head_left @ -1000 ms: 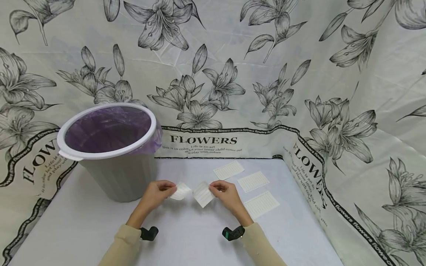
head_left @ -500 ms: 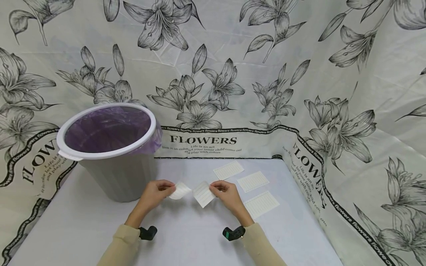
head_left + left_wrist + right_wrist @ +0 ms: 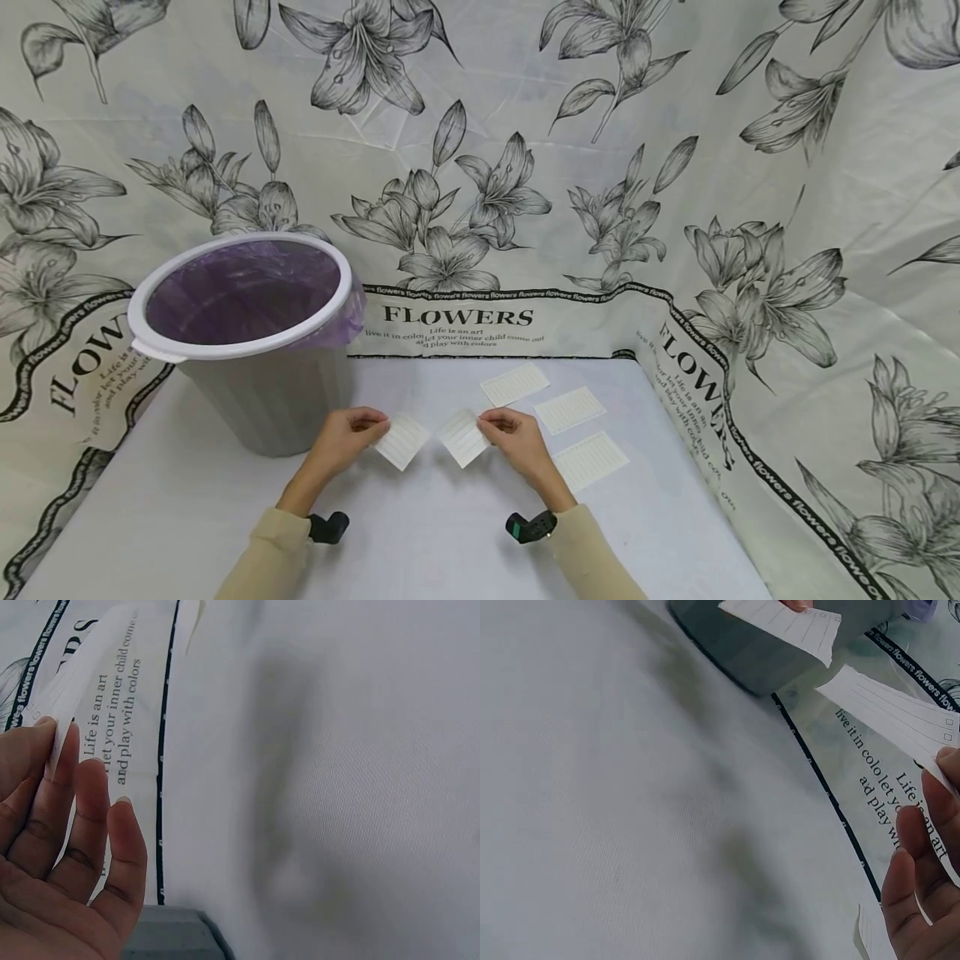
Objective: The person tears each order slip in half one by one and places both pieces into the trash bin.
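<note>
My left hand point(image 3: 347, 440) pinches a small white piece of lined paper point(image 3: 402, 442) between thumb and forefinger, above the white table. Opposite it, my right hand point(image 3: 519, 443) pinches a similar piece of lined paper point(image 3: 463, 438) by its upper corner. A narrow gap separates the two pieces. Ruled lines and small printed checkboxes show on the right-hand piece of paper point(image 3: 900, 716) in the right wrist view. The other fingers of the left hand point(image 3: 71, 847) are loosely bent behind the pinch in the left wrist view.
A grey trash bin point(image 3: 270, 400) with a white rim and purple liner stands to the left. Several inches behind and right of the hands lie three lined sheets: a far sheet point(image 3: 515, 384), a middle sheet point(image 3: 570, 409) and a near sheet point(image 3: 592, 460). Flowered cloth point(image 3: 480, 325) encloses the table.
The hands have drawn slightly apart, widening the gap between the pieces. The left piece has turned from curled and tilted to flatter, its lined face showing. The sheets and bin are unmoved.
</note>
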`<state>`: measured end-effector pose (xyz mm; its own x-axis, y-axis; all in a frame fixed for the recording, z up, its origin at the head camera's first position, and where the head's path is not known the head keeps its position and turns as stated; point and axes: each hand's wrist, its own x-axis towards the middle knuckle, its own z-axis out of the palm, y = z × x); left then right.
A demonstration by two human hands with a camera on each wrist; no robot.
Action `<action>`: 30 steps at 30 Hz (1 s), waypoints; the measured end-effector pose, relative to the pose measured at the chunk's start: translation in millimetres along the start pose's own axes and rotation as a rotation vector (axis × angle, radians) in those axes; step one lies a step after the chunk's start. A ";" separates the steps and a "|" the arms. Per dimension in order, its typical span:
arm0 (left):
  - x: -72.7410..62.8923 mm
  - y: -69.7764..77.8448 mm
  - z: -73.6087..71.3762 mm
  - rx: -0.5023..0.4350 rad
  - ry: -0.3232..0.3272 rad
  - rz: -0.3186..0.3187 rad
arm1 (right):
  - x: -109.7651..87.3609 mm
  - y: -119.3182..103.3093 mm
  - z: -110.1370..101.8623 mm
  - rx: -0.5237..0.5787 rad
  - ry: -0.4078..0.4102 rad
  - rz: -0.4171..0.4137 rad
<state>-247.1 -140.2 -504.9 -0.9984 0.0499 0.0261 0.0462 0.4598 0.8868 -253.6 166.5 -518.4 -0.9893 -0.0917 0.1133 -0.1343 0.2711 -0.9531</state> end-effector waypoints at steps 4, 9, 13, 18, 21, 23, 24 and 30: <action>-1.6 0.1 -4.8 0.026 0.012 0.012 | 0.3 0.5 -3.1 0.015 0.006 0.007; -2.7 2.9 -11.1 0.040 0.002 0.045 | 3.6 -4.7 -3.5 0.004 0.006 0.015; -4.2 8.1 -16.7 0.034 -0.005 0.082 | 8.6 -12.4 -4.1 -0.027 -0.012 0.029; -6.9 21.2 -24.8 0.069 -0.010 0.167 | 14.4 -22.5 -6.7 -0.074 -0.022 0.016; -8.8 33.8 -31.6 0.112 -0.021 0.249 | 17.6 -28.3 -7.8 -0.092 -0.025 -0.025; -9.0 43.8 -37.1 0.145 -0.020 0.305 | 21.3 -32.0 -8.8 -0.107 -0.034 -0.066; -9.5 49.1 -40.2 0.158 -0.016 0.327 | 23.3 -34.1 -9.1 -0.113 -0.039 -0.087; -16.9 79.8 -56.2 0.201 0.017 0.408 | 35.4 -48.9 -8.4 -0.147 -0.089 -0.156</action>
<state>-228.4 -154.1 -408.7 -0.8977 0.2486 0.3637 0.4392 0.5691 0.6951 -282.6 158.1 -465.4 -0.9478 -0.2261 0.2248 -0.2987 0.3830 -0.8741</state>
